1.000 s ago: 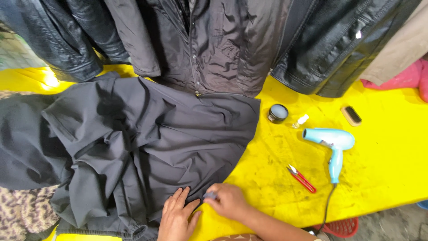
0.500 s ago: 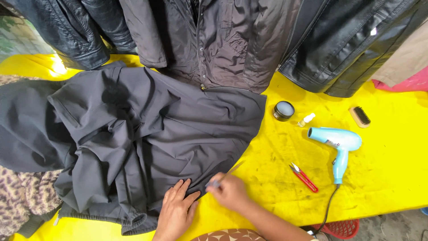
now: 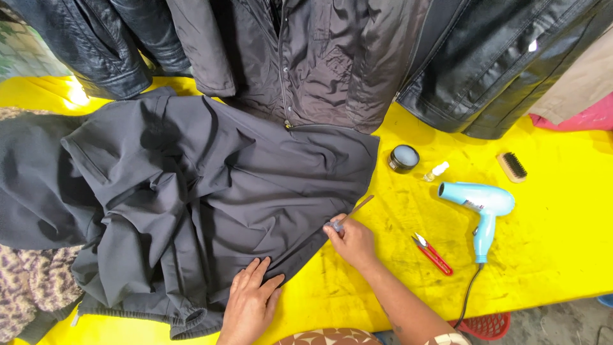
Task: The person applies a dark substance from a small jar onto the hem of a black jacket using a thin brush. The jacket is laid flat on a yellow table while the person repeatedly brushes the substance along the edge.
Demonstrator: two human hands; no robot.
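Here, your table (image 3: 562, 255) is covered in bright yellow, scuffed with dark marks near your right hand. Along the far edge hang several dark jackets (image 3: 319, 57), some glossy like leather, one matte and zipped. On the right of the table lie a small round tin (image 3: 403, 158), a tiny white bottle (image 3: 437, 171), a brush (image 3: 512, 167), a pale blue hairdryer (image 3: 483, 211) with its cord running off the near edge, and red snips (image 3: 433, 253). A leopard-print cloth (image 3: 29, 294) shows at the near left, and a red basket (image 3: 488, 324) peeks out under the near edge.

The grey jacket (image 3: 191, 204) is spread across the left and middle of the table, crumpled into soft folds, its ribbed hem at the near side and one edge running diagonally toward your hands.

Your left hand (image 3: 250, 306) lies flat, fingers spread, pressing the jacket's near edge. Your right hand (image 3: 351, 239) is pinched closed on a thin tool (image 3: 355, 209) at that edge, the tip pointing far and right over the yellow.
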